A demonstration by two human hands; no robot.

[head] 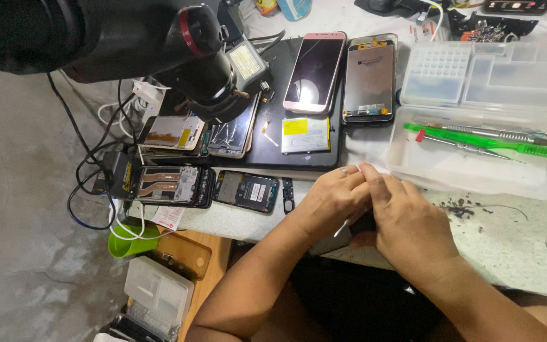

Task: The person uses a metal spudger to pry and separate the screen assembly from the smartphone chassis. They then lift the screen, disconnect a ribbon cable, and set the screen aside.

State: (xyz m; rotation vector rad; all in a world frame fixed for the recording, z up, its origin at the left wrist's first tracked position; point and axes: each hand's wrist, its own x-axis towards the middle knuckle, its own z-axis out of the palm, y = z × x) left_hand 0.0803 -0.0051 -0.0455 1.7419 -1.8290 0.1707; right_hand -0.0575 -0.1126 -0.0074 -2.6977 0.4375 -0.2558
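My left hand (329, 201) and my right hand (408, 227) are pressed together at the front edge of the pale speckled worktop (508, 247). Their fingers are curled around a small dark object (363, 221) that is mostly hidden between them. A thin pale sliver (342, 229) pokes out under the left hand; what it is cannot be made out. There is a ring (343, 170) on a finger of the left hand. Just left of the hands lies a small opened phone body (247, 190) and a small black part (287, 194).
A black mat (299, 155) holds a pink phone (314, 71), an opened phone (368, 79) and a yellow-labelled flat part (305, 134). A clear tray (476, 174) at right holds a green tool (484, 140) and metal tools. A black microscope head (204, 60) hangs at upper left, above stripped phones (173, 185), cables and a green cup (131, 242).
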